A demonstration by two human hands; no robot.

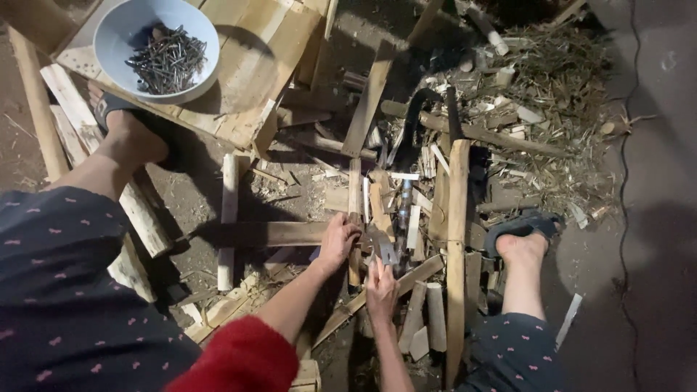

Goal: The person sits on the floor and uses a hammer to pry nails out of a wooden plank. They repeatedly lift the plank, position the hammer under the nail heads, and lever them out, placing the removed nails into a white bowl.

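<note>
Dirt floor; narrow pale wooden slat [354, 218], rough-edged.

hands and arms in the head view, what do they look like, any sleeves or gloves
Both hands are bare, with no gloves. The left hand comes off an arm with a red sleeve pushed up near the elbow, leaving the forearm uncovered. The right hand has a bare forearm too; no sleeve shows on it in frame. No rings or watch can be made out.
</note>
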